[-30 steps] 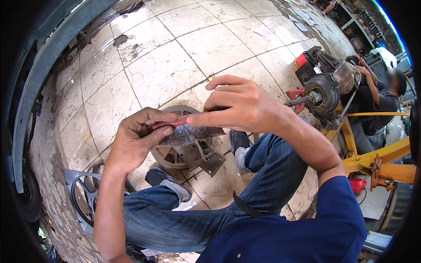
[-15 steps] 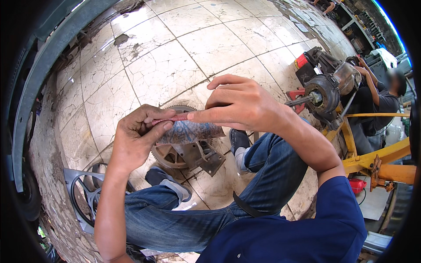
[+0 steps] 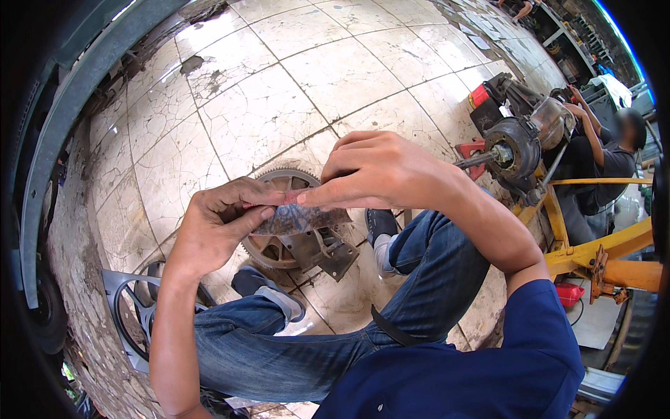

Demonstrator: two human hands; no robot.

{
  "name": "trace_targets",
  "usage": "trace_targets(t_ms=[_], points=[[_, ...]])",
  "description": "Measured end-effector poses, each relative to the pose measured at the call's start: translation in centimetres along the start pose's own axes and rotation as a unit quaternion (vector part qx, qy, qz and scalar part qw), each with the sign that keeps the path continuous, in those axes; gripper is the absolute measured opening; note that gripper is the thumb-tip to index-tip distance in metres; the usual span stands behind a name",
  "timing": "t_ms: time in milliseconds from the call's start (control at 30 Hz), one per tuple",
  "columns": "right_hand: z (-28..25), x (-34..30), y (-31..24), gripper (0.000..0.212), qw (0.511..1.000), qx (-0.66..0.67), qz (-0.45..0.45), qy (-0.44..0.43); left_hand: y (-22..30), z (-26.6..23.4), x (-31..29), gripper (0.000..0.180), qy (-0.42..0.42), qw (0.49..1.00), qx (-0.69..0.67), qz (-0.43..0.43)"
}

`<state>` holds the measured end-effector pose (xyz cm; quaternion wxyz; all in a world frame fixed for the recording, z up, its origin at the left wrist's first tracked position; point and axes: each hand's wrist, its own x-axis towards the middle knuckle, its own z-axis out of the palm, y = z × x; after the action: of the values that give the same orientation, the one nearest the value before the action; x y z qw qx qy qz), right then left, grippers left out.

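Note:
I sit with bent knees in blue jeans above a cracked tile floor. My left hand (image 3: 216,223) and my right hand (image 3: 377,174) both pinch the top edge of a small clear plastic packet (image 3: 296,218) held between them at chest height. The packet looks dark and smudged, and its contents cannot be made out. Right below it, on the floor between my feet, lies a round toothed flywheel with a metal clutch part (image 3: 293,244) on top.
A grey metal fan-guard frame (image 3: 129,307) lies by my left leg. At right a person in a dark shirt (image 3: 600,160) works on a gearbox-like machine (image 3: 520,140) on a yellow stand (image 3: 600,251). A vehicle body edge (image 3: 63,126) curves along the left.
The packet has sunk slightly and my fingers have shifted along its top edge. Both hands stay in nearly the same place.

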<state>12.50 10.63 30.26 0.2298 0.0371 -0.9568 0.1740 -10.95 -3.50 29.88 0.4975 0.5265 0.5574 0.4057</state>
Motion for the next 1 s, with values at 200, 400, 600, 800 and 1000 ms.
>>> trace_targets(t_ms=[200,400,600,800,1000], points=[[0.2,0.2,-0.4,0.033,0.984,0.14,0.105,-0.018,0.3,0.0,0.0,0.021,-0.003,1.0,0.013,-0.007],[0.5,0.5,-0.8,0.03,0.99,0.068,0.124,0.03,0.2,-0.1,-0.1,0.023,0.0,1.0,-0.009,0.02],[1.0,0.6,-0.6,0.03,0.998,-0.023,0.019,0.048,-0.1,0.3,0.3,0.032,0.005,0.996,-0.077,-0.035],[0.6,0.3,-0.6,0.033,0.999,-0.051,-0.005,0.012,0.7,1.1,0.5,0.027,-0.01,0.992,-0.091,-0.084],[0.3,0.6,-1.6,0.033,0.963,0.117,0.231,-0.068,0.5,0.6,0.3,0.025,0.003,0.996,-0.001,-0.086]])
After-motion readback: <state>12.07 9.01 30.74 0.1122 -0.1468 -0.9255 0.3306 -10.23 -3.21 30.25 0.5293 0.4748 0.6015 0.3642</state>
